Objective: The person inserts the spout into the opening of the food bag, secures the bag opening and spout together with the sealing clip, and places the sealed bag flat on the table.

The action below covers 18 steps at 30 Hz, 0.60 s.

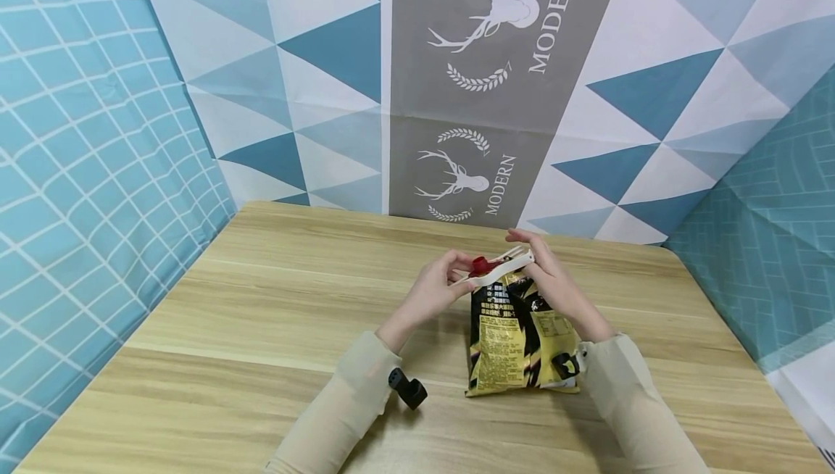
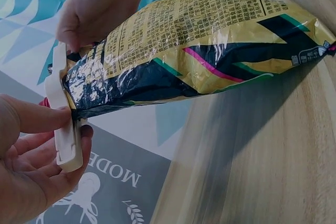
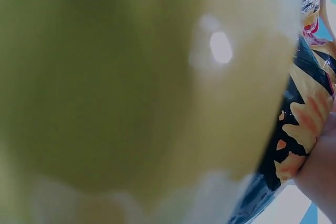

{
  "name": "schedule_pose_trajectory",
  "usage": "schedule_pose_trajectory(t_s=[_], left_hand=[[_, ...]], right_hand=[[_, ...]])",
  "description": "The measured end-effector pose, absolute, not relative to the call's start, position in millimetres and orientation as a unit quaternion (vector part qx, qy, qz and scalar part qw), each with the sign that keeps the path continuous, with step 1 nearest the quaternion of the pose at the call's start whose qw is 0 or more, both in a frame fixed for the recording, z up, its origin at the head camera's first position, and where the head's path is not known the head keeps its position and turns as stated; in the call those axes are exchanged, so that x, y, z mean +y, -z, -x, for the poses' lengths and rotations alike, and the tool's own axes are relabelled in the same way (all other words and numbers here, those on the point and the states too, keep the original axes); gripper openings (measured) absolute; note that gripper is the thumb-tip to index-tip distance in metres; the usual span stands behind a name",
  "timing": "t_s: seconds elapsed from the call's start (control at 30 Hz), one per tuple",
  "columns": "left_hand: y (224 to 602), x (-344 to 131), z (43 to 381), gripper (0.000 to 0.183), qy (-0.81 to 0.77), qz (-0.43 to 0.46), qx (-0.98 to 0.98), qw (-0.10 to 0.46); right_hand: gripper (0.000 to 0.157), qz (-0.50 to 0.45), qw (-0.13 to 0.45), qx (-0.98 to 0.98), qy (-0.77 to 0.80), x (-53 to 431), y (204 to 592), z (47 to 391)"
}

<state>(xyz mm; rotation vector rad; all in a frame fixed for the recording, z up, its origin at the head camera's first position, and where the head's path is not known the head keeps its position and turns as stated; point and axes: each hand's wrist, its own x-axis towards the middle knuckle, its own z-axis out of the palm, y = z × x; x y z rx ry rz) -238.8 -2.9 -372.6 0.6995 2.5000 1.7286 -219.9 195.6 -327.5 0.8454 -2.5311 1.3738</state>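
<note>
A black and gold printed bag (image 1: 502,347) stands on the table, its top edge lying along a white bag clip (image 1: 504,271) with a red spout (image 1: 480,265). My left hand (image 1: 432,284) pinches the clip's left end, thumb on the near side and fingers beyond, as the left wrist view of the clip (image 2: 55,90) also shows. At the bag's upper right, my right hand (image 1: 554,282) grips the top by the clip's other end, its index finger raised. In the right wrist view the bag (image 3: 131,103) fills most of the picture, hiding the fingers.
The wooden table (image 1: 248,300) reaches back to a patterned wall cloth (image 1: 333,68) behind the hands. Blue tiled cloth (image 1: 85,119) hangs at the left. Small black devices sit at the left cuff (image 1: 407,388) and the right cuff (image 1: 566,365).
</note>
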Motion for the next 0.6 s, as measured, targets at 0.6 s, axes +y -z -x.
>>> schedule_pose_trajectory(t_s=[0.6], left_hand=[[360,4,221,0.034,-0.586,-0.218,0.781,-0.023]], right_hand=[[0.032,-0.27,0.036,-0.824,-0.497,204,335,224]])
